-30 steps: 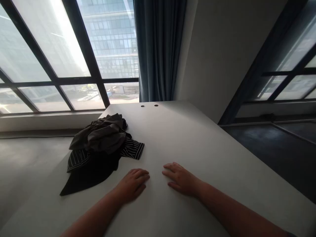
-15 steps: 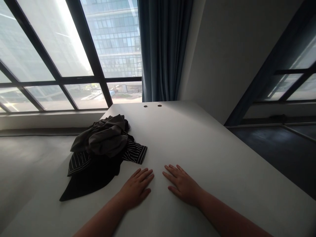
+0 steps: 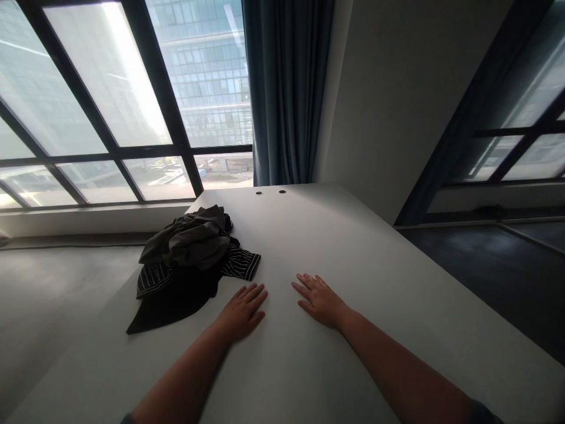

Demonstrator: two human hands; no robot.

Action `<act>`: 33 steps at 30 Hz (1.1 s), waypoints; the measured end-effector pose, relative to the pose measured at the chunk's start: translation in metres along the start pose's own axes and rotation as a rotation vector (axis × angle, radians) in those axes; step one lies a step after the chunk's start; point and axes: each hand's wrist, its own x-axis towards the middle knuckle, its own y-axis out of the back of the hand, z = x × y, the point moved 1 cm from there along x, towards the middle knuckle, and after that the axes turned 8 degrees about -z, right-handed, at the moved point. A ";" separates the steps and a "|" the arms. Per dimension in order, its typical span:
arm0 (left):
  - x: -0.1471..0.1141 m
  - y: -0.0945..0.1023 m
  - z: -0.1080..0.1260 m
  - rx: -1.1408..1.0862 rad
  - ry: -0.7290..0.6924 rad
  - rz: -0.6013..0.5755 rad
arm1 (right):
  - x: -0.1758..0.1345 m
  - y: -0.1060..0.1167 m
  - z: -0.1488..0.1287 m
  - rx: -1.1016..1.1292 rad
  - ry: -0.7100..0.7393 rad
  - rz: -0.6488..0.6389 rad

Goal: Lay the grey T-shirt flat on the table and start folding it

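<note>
My left hand (image 3: 243, 311) is held palm down over the white table (image 3: 300, 365), fingers stretched out and slightly spread. My right hand (image 3: 321, 300) is in a like pose a short way to the right, also open. Neither hand holds anything. Just beyond and to the left of my left hand lies a crumpled heap of dark clothes (image 3: 198, 241): grey cloth on top, a black piece with white stripes (image 3: 241, 263) sticking out to the right, and plain black cloth (image 3: 172, 306) underneath. How many garments there are I cannot tell.
Two round holes (image 3: 282, 192) sit near the table's far edge. Behind it hang a blue curtain (image 3: 282, 94) and a large framed window (image 3: 106, 88). A grey wall (image 3: 379, 106) rises at the far right, with dark floor (image 3: 477, 265) past the table's right edge.
Both hands have shifted slightly forward, away from me, staying open and apart. The view has tilted and shifted a little. The clothes heap keeps its shape and place on the table.
</note>
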 end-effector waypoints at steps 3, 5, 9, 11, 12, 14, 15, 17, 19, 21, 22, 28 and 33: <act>0.000 -0.002 -0.003 -0.002 -0.010 0.002 | 0.000 0.000 -0.002 -0.008 0.000 0.007; -0.001 -0.002 -0.003 -0.008 -0.017 0.002 | -0.001 0.002 -0.003 -0.008 -0.004 0.002; -0.002 0.002 -0.002 -0.022 -0.019 -0.004 | -0.002 0.005 -0.003 0.004 -0.006 0.004; -0.002 0.005 -0.001 -0.028 -0.017 -0.012 | -0.001 0.004 -0.003 0.016 -0.002 0.014; -0.002 0.006 0.000 -0.030 -0.014 -0.018 | -0.001 0.004 -0.002 0.021 0.001 0.019; -0.002 0.008 0.001 -0.037 -0.007 -0.028 | 0.000 0.003 -0.002 0.027 0.003 0.030; -0.002 0.009 0.002 -0.041 -0.005 -0.032 | 0.000 0.002 -0.001 0.027 0.004 0.036; -0.002 0.011 0.003 -0.052 0.001 -0.038 | 0.001 0.001 0.000 0.020 0.008 0.045; -0.002 0.013 0.004 -0.063 0.009 -0.046 | 0.001 0.000 0.001 0.008 0.013 0.047; -0.002 0.016 0.006 -0.071 0.017 -0.055 | 0.002 -0.001 0.003 0.003 0.021 0.051; -0.002 0.018 0.006 -0.075 0.020 -0.057 | 0.002 -0.002 0.003 0.005 0.026 0.058; -0.002 0.020 0.006 -0.102 0.007 -0.032 | 0.003 -0.001 0.004 0.024 0.024 0.052; -0.003 0.013 0.002 -0.105 -0.007 0.001 | 0.001 0.004 0.001 0.020 0.003 0.021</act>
